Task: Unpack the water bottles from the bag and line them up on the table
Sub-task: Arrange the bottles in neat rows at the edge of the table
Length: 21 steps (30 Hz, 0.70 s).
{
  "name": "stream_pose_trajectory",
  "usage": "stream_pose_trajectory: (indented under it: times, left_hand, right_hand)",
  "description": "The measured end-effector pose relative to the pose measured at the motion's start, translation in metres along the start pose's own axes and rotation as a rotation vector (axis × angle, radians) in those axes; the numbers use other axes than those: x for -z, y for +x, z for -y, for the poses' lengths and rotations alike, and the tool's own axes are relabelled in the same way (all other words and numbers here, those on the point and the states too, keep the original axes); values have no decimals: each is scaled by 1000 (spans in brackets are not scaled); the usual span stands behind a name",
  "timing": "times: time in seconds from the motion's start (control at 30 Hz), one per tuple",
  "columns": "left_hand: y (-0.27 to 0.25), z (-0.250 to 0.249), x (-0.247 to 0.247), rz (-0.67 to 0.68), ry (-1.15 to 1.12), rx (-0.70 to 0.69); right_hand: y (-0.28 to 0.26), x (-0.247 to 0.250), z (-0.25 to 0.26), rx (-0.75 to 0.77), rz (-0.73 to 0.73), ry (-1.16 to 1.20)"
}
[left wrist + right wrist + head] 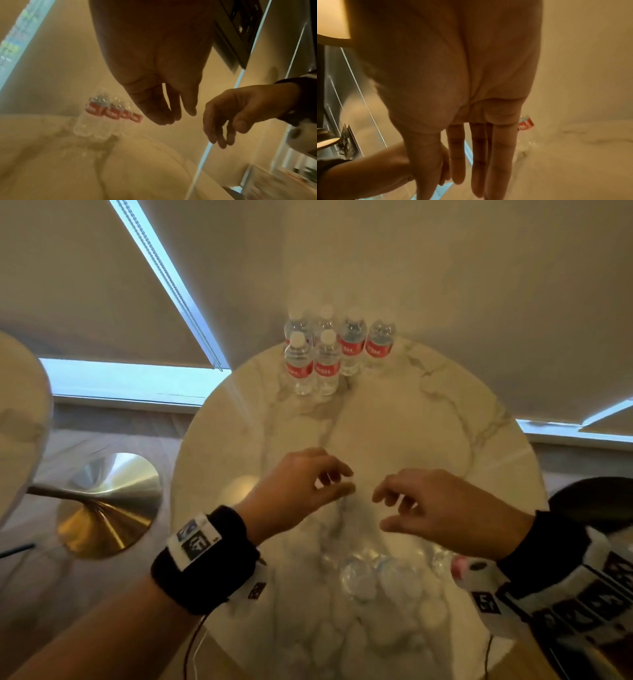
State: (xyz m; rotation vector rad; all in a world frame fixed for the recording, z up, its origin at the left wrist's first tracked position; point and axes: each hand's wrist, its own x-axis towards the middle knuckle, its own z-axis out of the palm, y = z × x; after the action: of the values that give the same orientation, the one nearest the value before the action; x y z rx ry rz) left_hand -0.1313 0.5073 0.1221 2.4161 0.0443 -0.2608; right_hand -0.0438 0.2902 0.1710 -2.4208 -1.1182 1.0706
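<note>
Marble table (445,412) top-center holds six bottles (329,354); left hand (298,484) and right hand (442,508) hover empty, fingers loose, next reaching into bag (376,594) at bottom.

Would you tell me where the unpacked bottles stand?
In the head view, the bottles cluster upright at the round table's far edge, beyond both hands.
</note>
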Motion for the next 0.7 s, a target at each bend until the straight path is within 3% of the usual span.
stream_pose_trajectory:
  times: [0.13, 0.3, 0.5, 0.7]
  left_hand:
    - [-51, -28, -40, 255, -20, -58]
    - [-66, -31, -65, 430, 98, -120]
    - [-24, -26, -49, 317, 83, -60]
    - [92, 1, -4, 68, 158, -12]
  right_hand:
    - [-48, -54, -19, -19, 156, -27]
    - [-59, -94, -20, -47, -14, -8]
    - [-13, -66, -19, -182, -228, 2]
    - [89, 12, -36, -301, -438, -37]
